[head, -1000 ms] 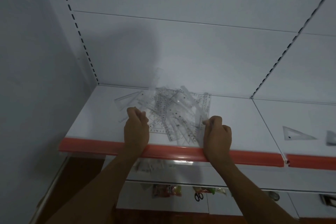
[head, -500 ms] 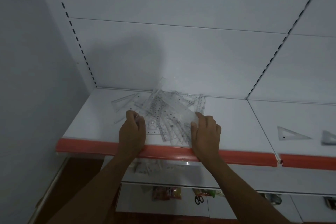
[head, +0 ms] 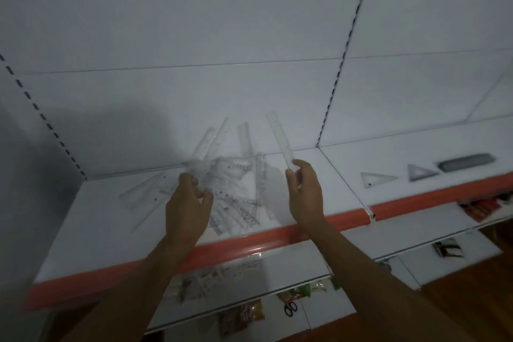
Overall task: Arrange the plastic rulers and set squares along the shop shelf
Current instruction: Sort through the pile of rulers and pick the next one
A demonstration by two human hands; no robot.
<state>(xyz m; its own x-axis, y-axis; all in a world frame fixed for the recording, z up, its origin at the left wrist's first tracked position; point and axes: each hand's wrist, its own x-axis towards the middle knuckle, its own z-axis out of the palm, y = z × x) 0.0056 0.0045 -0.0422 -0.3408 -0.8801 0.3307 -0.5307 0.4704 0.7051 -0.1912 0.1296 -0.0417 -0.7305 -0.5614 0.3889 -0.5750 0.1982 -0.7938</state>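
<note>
Now two hands [head: 244, 203], one raised ruler [head: 281, 139]

- left hand [head: 188, 208] raised above shelf level, back toward camera, fingers curled, thumb and fingertips pinching a fan of clear rulers [head: 216, 144]
- right hand [head: 305, 191] raised at about the same height, well apart from left, fingers curled round the lower end of a single ruler [head: 280, 139] held tilted
- both forearms bare, reaching up and forward from the bottom edge
</note>
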